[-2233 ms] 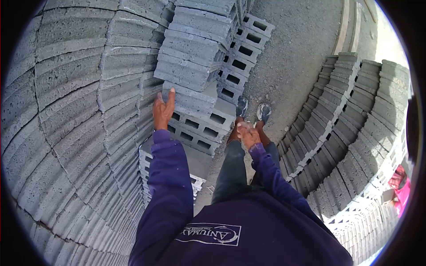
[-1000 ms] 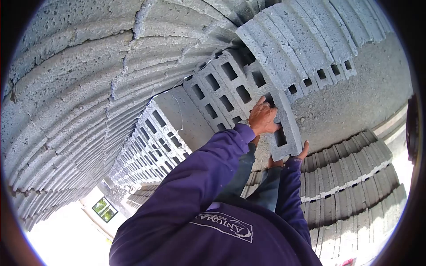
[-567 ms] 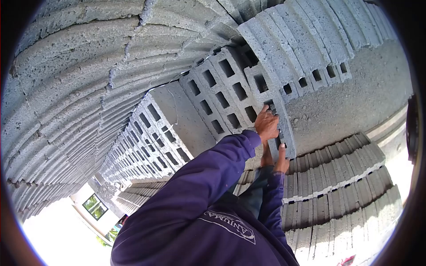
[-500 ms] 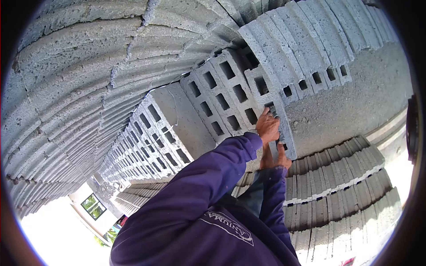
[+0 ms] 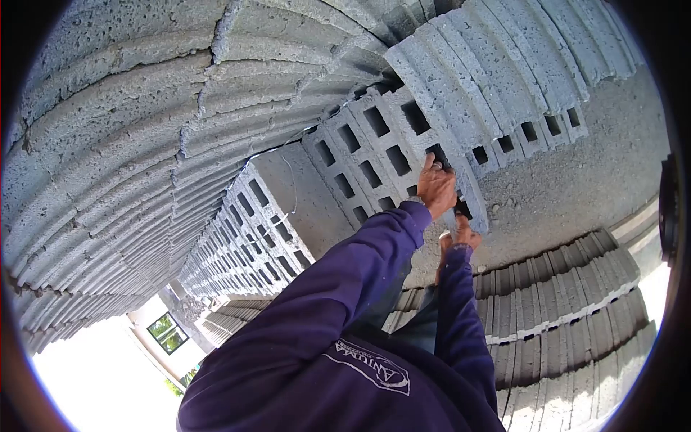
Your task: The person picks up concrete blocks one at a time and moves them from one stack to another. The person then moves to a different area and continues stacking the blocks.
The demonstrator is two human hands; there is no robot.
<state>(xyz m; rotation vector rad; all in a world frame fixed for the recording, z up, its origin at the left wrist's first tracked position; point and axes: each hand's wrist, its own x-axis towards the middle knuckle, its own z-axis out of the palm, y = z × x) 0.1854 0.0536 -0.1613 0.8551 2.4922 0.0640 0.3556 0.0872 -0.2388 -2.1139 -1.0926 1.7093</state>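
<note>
A grey hollow concrete block (image 5: 471, 189) lies at the near end of a row of stacked blocks, with its openings facing up. My left hand (image 5: 437, 189) grips it near the middle, fingertips at the edge of an opening. Closer to the block's lower end is my right hand (image 5: 466, 235), its fingers bent at another opening and partly hidden. Left of the block are more hollow blocks (image 5: 360, 155) with rows of rectangular openings. Right above it, blocks on their sides (image 5: 482, 72) stand packed together.
A tall wall of stacked blocks (image 5: 122, 144) fills the left. Gravel ground (image 5: 568, 165) lies at the right, with further block rows (image 5: 554, 317) below it. A flat grey surface (image 5: 302, 187) sits left of the hollow blocks. A window (image 5: 167, 333) shows at lower left.
After both hands were apart from this block, they took hold of it. It has since shifted upward toward the wall beside its neighbours, and my right hand has moved from its end to an opening.
</note>
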